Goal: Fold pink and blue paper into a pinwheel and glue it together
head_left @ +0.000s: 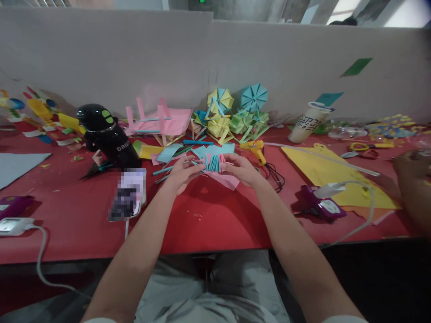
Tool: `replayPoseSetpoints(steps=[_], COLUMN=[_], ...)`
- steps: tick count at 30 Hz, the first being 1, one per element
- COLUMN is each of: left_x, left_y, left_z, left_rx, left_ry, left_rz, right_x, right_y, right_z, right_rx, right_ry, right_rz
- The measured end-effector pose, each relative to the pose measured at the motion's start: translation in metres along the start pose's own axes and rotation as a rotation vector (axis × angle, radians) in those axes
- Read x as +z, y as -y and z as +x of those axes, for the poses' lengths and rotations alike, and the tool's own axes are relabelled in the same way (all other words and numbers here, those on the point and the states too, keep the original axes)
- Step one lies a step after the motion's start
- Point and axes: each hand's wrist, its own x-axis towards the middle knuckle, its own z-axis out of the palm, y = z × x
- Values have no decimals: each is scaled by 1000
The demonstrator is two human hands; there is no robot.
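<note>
Both of my hands meet over the middle of the red table (208, 224). My left hand (183, 172) and my right hand (240, 169) pinch a pleated blue and pink paper piece (213, 163) between their fingers, one hand at each end. A pink paper sheet (227, 180) lies under my right hand. Thin blue paper sticks (164, 170) lie just left of my left hand. A yellow glue gun (256, 150) rests right of my right hand.
Folded paper fans (235, 114) and a pink paper frame (158, 121) stand at the back by the wall. A black bottle (107, 134), a phone (129, 195), a white cup (310, 121), yellow sheet (330, 175), purple device (319, 204) and another person's arm (414, 179) surround me.
</note>
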Motion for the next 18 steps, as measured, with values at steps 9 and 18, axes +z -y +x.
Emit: replayPoseSetpoints(steps=[9,18], left_x=[5,1], left_y=[9,8], left_z=[6,3], left_rx=[78,86], left_ry=[-65,146], left_rz=[-23,35], right_x=[25,17], right_y=[-4,-7], right_z=[5,8], right_rx=[22,-53], right_ry=[-79,-81], right_rz=[-72,-276])
